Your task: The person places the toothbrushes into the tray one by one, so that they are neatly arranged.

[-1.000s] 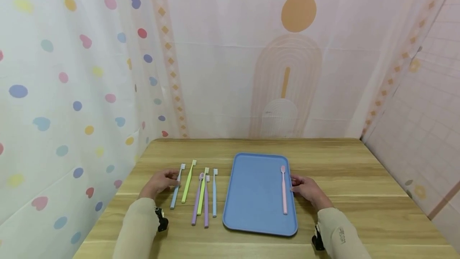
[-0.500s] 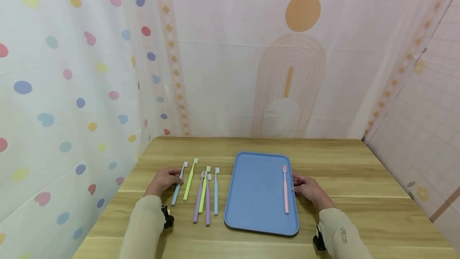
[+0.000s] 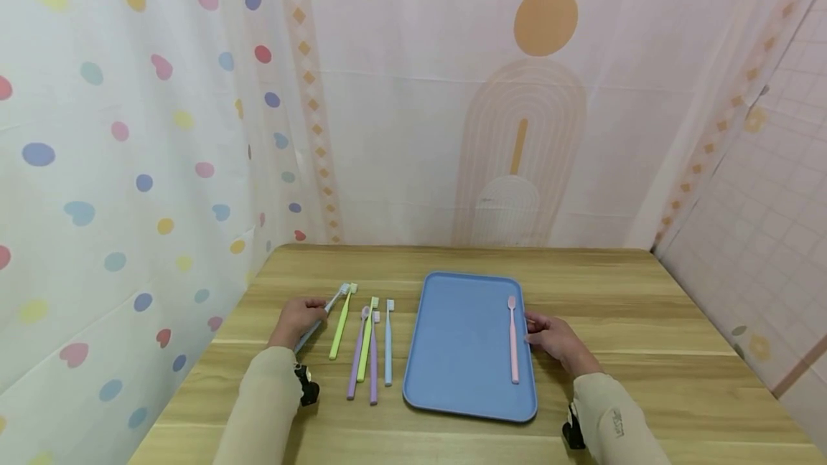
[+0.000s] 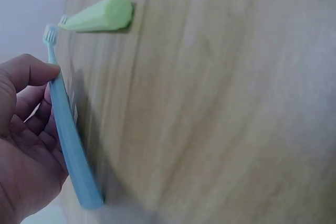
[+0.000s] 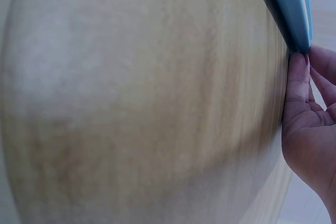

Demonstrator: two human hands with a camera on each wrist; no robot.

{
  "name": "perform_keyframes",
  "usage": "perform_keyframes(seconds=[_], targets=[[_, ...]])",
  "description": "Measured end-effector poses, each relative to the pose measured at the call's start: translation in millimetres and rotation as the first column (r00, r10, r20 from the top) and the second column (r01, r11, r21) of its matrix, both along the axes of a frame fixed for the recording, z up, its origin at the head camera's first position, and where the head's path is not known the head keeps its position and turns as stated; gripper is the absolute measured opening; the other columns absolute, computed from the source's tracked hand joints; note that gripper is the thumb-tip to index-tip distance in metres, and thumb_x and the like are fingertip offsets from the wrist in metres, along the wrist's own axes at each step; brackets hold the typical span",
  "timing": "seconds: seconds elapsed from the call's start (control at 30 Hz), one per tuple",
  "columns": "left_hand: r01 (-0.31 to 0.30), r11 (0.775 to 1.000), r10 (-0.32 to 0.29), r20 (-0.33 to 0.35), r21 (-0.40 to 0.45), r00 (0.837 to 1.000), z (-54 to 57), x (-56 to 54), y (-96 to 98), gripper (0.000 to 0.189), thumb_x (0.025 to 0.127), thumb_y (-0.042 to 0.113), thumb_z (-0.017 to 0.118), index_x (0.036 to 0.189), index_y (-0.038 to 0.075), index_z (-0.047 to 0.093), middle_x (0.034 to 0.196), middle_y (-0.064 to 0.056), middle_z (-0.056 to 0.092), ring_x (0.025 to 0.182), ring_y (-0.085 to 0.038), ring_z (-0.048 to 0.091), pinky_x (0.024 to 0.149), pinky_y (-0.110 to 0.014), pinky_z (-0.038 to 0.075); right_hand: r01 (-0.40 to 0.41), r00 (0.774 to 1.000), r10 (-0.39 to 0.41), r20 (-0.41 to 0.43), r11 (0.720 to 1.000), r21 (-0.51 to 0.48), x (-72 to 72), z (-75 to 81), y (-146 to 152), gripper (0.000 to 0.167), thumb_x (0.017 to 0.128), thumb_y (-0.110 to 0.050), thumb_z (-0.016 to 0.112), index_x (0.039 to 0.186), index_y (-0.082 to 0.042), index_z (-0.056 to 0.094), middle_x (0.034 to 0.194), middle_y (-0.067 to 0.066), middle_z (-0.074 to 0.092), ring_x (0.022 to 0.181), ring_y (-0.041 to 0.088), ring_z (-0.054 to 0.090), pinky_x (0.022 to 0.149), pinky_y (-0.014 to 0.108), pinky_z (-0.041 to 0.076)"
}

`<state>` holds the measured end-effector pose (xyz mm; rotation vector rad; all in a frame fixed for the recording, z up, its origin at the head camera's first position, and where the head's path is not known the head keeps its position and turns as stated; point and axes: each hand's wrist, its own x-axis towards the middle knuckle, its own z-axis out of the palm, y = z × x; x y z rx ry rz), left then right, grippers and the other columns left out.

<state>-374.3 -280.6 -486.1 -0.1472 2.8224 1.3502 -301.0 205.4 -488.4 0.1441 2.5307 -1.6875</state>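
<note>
Beside five toothbrushes point(image 3: 366, 343), the left hand point(image 3: 299, 320) pinches a blue toothbrush point(image 4: 71, 135), the right hand point(image 3: 557, 340) a tray point(image 3: 459, 343).

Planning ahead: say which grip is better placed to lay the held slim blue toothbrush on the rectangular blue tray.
Probably the left grip: it pinches the slim blue toothbrush, while the right grip holds the edge of the tray.

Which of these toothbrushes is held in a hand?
The leftmost blue toothbrush, pinched by the left hand; no other toothbrush is being touched.
</note>
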Motion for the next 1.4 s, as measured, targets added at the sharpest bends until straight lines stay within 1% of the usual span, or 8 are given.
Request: perform_keyframes(seconds=[0.1,0.33,0.5,0.67,1.0,1.13,1.23,1.4], targets=[[-0.004,1.0,0.003,0.006,0.021,1.0,1.9,-0.3,1.2,0.042,0.09,0.007,0.06,0.129,-0.009,0.06,0.13,-0.031,0.056,0.116,-0.041,0.053,0.096,-0.049,0.044,-0.006,1.0,0.006,-0.009,1.0,0.005,0.5,-0.1,0.1,0.055,0.086,0.009,0.063,0.139,0.013,0.047,0.115,0.023,0.059,0.108,0.031,0.055,0.089,0.037,0.052],[0.002,0.997,0.0,-0.021,0.074,1.0,4.0,1.0,1.1,0.047,0.091,0.007,0.058,0.135,-0.009,0.054,0.124,-0.031,0.058,0.093,-0.031,0.059,0.072,-0.036,0.051,0.001,1.0,-0.001,0.003,1.0,0.005,-0.3,0.1,-0.4,0.055,0.087,0.009,0.063,0.139,0.012,0.047,0.116,0.023,0.059,0.107,0.03,0.055,0.089,0.038,0.052],[-0.004,0.987,0.01,-0.035,0.161,0.999,6.2,-4.7,3.7,0.047,0.096,0.009,0.054,0.14,-0.005,0.051,0.126,-0.029,0.057,0.095,-0.026,0.059,0.074,-0.032,0.051,0.006,1.0,-0.006,0.005,1.0,0.008,-2.8,-1.2,1.0,0.055,0.086,0.009,0.063,0.14,0.011,0.048,0.116,0.022,0.059,0.107,0.03,0.055,0.088,0.037,0.053],[-0.022,0.966,0.03,-0.028,0.257,0.999,12.0,-11.2,13.4,0.046,0.097,0.012,0.054,0.141,-0.002,0.052,0.128,-0.027,0.058,0.092,-0.02,0.062,0.074,-0.029,0.053,0.011,1.0,-0.011,0.009,1.0,0.002,-3.2,-1.6,1.7,0.057,0.086,0.008,0.064,0.14,0.011,0.047,0.115,0.022,0.059,0.106,0.029,0.055,0.086,0.035,0.053],[-0.017,0.873,0.037,-0.031,0.487,0.999,26.4,-12.8,50.5,0.043,0.099,0.006,0.053,0.141,-0.003,0.051,0.129,-0.025,0.056,0.092,-0.017,0.059,0.076,-0.025,0.052,0.01,1.0,-0.01,0.012,1.0,-0.009,-1.7,-0.3,1.1,0.057,0.086,0.009,0.064,0.14,0.012,0.047,0.115,0.023,0.059,0.106,0.029,0.055,0.086,0.034,0.053],[-0.014,0.825,0.039,-0.032,0.565,0.999,30.7,-12.5,66.9,0.044,0.098,0.003,0.052,0.141,-0.004,0.051,0.115,-0.019,0.056,0.087,-0.015,0.057,0.073,-0.026,0.052,0.006,1.0,-0.006,0.01,1.0,-0.007,-1.3,0.4,1.3,0.056,0.086,0.009,0.064,0.14,0.012,0.047,0.115,0.022,0.059,0.106,0.029,0.056,0.086,0.035,0.053],[-0.012,0.799,0.038,-0.031,0.601,0.999,33.0,-12.7,79.9,0.045,0.096,0.001,0.053,0.14,-0.005,0.051,0.105,-0.013,0.056,0.082,-0.013,0.056,0.071,-0.027,0.052,0.007,1.0,-0.007,0.014,1.0,-0.014,-1.4,0.3,1.4,0.056,0.086,0.009,0.064,0.14,0.012,0.047,0.115,0.022,0.059,0.106,0.029,0.056,0.086,0.035,0.053],[-0.02,0.759,0.031,-0.006,0.651,0.999,35.0,-11.3,101.4,0.046,0.092,-0.002,0.053,0.139,-0.003,0.053,0.099,-0.011,0.055,0.077,-0.014,0.056,0.067,-0.027,0.051,0.007,1.0,-0.007,0.017,1.0,-0.016,-1.5,-0.3,1.5,0.056,0.086,0.009,0.064,0.14,0.012,0.047,0.114,0.022,0.06,0.104,0.028,0.056,0.086,0.035,0.053]])
